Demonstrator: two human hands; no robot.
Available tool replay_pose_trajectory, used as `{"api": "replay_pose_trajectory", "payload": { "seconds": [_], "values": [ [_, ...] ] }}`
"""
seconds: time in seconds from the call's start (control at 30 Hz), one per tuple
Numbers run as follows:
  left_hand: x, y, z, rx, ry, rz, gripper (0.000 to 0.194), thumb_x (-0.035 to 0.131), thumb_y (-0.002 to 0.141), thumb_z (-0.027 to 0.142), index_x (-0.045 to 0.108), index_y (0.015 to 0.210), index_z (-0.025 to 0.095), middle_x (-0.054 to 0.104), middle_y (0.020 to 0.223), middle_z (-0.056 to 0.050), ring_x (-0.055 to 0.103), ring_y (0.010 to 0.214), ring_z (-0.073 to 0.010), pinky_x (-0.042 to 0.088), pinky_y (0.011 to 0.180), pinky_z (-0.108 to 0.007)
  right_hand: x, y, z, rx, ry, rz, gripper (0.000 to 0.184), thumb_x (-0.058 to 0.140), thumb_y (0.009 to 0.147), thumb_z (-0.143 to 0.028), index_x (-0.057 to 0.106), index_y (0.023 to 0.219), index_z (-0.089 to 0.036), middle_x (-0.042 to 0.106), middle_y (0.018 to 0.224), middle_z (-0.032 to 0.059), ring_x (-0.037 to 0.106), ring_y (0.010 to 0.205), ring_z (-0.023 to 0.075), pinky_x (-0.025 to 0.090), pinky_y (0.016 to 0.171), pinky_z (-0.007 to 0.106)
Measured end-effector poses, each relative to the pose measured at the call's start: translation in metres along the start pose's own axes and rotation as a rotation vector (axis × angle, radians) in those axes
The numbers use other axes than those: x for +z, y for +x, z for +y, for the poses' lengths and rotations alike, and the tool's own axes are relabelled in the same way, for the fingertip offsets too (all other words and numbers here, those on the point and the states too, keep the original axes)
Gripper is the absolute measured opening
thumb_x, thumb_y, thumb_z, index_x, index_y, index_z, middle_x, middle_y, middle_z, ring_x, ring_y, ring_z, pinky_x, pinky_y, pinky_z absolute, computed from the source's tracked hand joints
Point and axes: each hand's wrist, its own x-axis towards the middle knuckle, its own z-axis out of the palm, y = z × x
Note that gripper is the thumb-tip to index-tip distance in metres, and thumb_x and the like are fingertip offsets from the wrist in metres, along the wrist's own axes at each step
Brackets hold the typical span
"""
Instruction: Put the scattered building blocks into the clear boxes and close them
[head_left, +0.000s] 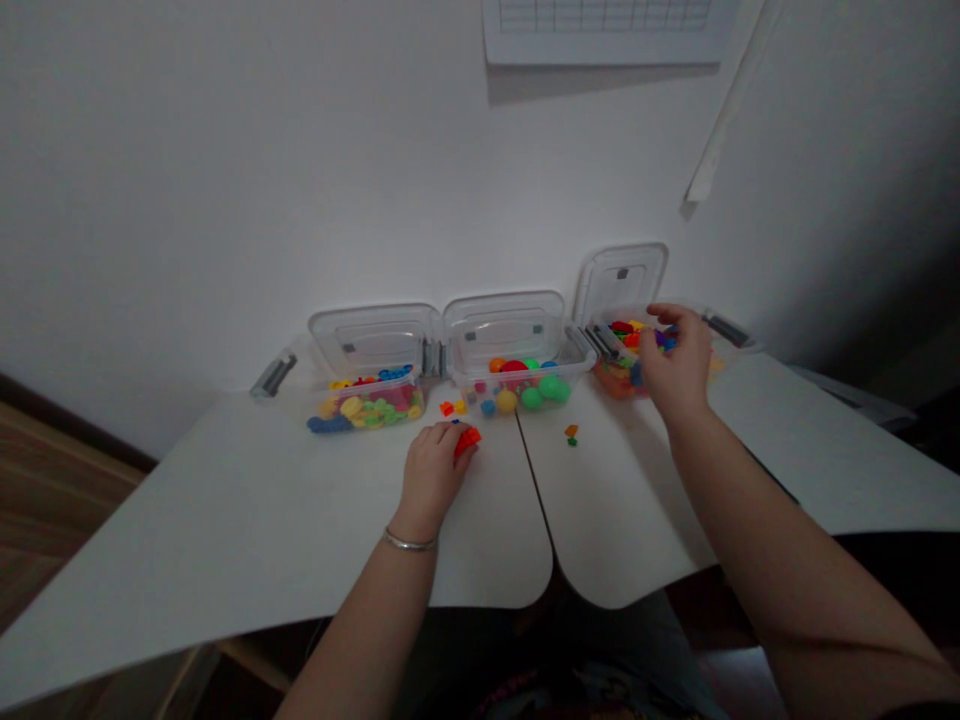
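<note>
Surface [225, 520], white, two rounded panels meeting at a dark seam. Left box [367, 408], clear plastic, lid open against the wall, holds flat discs in blue, yellow and green, with a few red and orange pieces behind them. Left hand [433, 472], bracelet [409, 541] at the wrist, rests on the surface just in front of the gap between left and middle boxes. Fingers pressed together and curled over red brick [467, 441], which sits at the fingertips on the surface; a small blue piece [455, 422] shows at the top of the knuckles. The curled grip covers the brick's near side and leaves its far end showing. Two small orange bricks [453, 408] lie just ahead, beside the left box. Middle box [517, 390], lid also open, holds balls in red, green, yellow, blue and orange. Orange and green bricks [571, 435] lie loose on the surface, right of the seam. Right hand [677, 365] hangs over the near rim of right box [619, 375], fingers arched and thumb low among flat colored pieces. Whether it pinches anything, cannot tell: the fingers hide it.
</note>
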Motion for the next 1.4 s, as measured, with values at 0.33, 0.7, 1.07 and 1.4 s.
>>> {"api": "replay_pose_trajectory", "payload": {
  "seconds": [0.33,0.7,1.07,1.4],
  "values": [
    [0.005,-0.004,-0.001,-0.105,-0.340,0.023,0.017,0.059,0.083,0.019,0.060,0.100,0.019,0.064,0.098,-0.006,0.063,0.089,-0.0181,0.053,0.077,-0.030,0.047,-0.129,-0.092,-0.178,0.300,-0.843,0.047,0.059,0.079,-0.017,0.054,0.126,-0.019,0.060,0.130,0.0123,0.054,0.121,0.0256,0.042,0.105,0.047],
    [-0.001,-0.004,0.001,0.048,-0.258,-0.123,0.023,0.060,0.085,0.019,0.063,0.108,0.022,0.070,0.108,-0.005,0.065,0.100,-0.0191,0.052,0.090,-0.033,0.059,-0.147,-0.082,-0.049,0.329,-0.917,0.034,0.058,0.085,-0.020,0.061,0.119,-0.019,0.067,0.115,0.0118,0.061,0.107,0.0230,0.047,0.095,0.042],
    [-0.004,-0.001,0.002,0.286,-0.158,-0.014,0.015,0.060,0.087,0.021,0.067,0.100,0.021,0.069,0.100,-0.009,0.063,0.095,-0.0205,0.051,0.085,-0.035,0.060,-0.135,-0.073,0.100,0.417,-1.095,0.022,0.051,0.090,-0.028,0.071,0.087,-0.019,0.072,0.084,0.0042,0.064,0.078,0.0168,0.048,0.074,0.030],
    [-0.007,0.000,0.005,0.096,0.039,-0.016,0.039,0.062,0.083,0.020,0.059,0.121,0.021,0.069,0.111,-0.009,0.061,0.104,-0.0258,0.043,0.096,-0.043,0.056,-0.129,-0.056,0.403,0.665,-0.970,0.029,0.066,0.078,-0.040,0.069,0.100,-0.021,0.073,0.097,0.0057,0.066,0.083,0.0185,0.053,0.078,0.035]
  ]
}}
